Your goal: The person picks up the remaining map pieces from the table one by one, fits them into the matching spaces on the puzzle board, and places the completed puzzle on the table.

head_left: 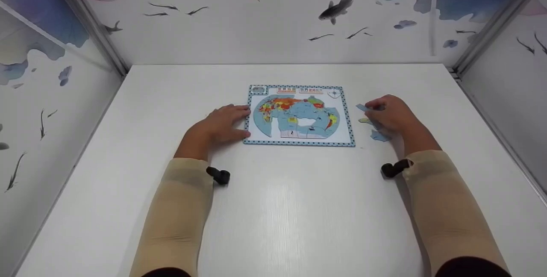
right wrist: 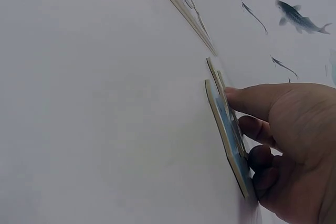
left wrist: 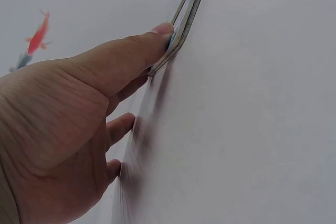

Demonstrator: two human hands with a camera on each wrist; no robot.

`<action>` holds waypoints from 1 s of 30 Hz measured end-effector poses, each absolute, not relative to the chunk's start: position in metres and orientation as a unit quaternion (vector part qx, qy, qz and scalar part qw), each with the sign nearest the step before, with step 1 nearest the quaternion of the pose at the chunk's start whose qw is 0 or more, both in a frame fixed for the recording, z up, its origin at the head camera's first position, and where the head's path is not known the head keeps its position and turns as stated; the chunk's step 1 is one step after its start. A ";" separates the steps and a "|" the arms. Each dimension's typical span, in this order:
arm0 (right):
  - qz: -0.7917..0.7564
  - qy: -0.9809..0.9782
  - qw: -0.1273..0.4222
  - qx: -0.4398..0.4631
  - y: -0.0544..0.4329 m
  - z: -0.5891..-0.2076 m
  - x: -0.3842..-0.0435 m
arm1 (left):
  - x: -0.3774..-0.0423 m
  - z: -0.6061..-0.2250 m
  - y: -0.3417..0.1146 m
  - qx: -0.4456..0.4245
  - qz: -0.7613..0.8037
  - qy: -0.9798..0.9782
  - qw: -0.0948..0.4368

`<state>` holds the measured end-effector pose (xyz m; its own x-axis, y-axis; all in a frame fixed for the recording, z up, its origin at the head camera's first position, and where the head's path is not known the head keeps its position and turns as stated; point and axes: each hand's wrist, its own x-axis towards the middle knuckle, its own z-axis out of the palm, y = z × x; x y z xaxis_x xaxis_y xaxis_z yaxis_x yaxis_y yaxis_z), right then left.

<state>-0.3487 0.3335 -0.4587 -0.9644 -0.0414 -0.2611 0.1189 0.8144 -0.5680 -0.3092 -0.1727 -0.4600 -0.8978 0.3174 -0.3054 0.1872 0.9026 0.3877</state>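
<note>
A world map jigsaw board (head_left: 299, 143) with a blue dotted border lies flat on the white table. White gaps show in the lower part of its map. My left hand (head_left: 224, 124) rests at the board's left edge, fingers extended; in the left wrist view its thumb (left wrist: 142, 48) presses on the board's corner. Right of the board, my right hand (head_left: 391, 114) pinches a blue puzzle piece (head_left: 362, 107) between thumb and fingers. Beneath that hand lie a yellow-green piece (head_left: 364, 120) and another blue piece (head_left: 379, 136), partly covered.
White panels (head_left: 273, 33) painted with fish and lotus shapes enclose the table at the back and both sides. The white tabletop (head_left: 299, 208) stretches between my forearms. A small black device (head_left: 220, 175) sits at the left wrist, another (head_left: 394, 169) at the right.
</note>
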 end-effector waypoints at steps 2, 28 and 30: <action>-0.306 0.942 0.132 0.023 0.333 -0.459 -0.349 | -0.309 -0.460 -0.172 0.129 0.176 0.958 0.184; -0.312 0.944 0.108 0.013 0.307 -0.432 -0.348 | -0.310 -0.460 -0.174 0.146 0.177 0.957 0.180; -0.311 0.944 0.108 0.007 0.298 -0.427 -0.349 | -0.310 -0.459 -0.173 0.145 0.176 0.957 0.181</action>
<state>-0.3490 0.2977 -0.4272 -0.9764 -0.0536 -0.2091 0.0811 0.8065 -0.5856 -0.3095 -0.1735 -0.4595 -0.8925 0.3408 -0.2955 0.2134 0.8961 0.3891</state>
